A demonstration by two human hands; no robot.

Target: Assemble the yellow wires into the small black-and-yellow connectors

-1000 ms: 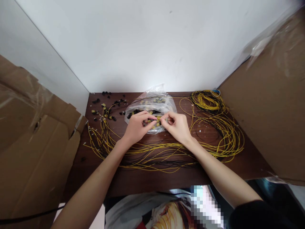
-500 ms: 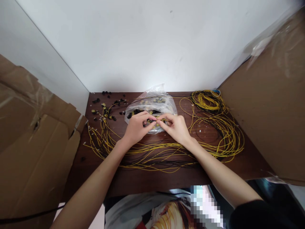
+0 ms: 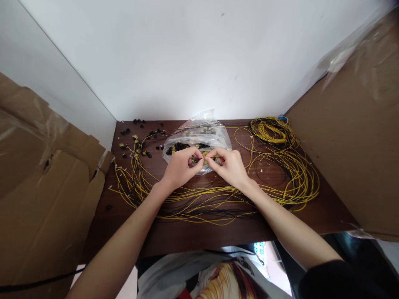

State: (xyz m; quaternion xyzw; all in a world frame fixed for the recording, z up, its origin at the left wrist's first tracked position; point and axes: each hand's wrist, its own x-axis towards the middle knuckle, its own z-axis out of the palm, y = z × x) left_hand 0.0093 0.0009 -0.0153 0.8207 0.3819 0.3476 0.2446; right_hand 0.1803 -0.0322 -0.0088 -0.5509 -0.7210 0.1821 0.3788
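Observation:
My left hand (image 3: 180, 167) is closed in a pinch on a thin wire, with a small dark bit showing at its fingertips. My right hand (image 3: 230, 167) pinches the same thin wire (image 3: 217, 156) from the other side, and the two sets of fingertips nearly meet. The fingers hide most of what is between them. Right behind the hands lies an open clear plastic bag (image 3: 201, 140) with black and yellow small parts in it. Long yellow and black wires (image 3: 215, 191) run beneath both wrists across the brown table (image 3: 193, 238).
Loose black and yellow parts (image 3: 137, 143) are scattered at the back left, near wire ends with small pale tips (image 3: 120, 168). A coil of yellow and black wire (image 3: 272, 132) lies at the back right. Cardboard (image 3: 349, 137) stands on the right, more cardboard (image 3: 46, 178) on the left.
The fingertips have shifted slightly on the wire, and a small dark bit now shows more at my left fingertips. Both arms stay in almost the same place.

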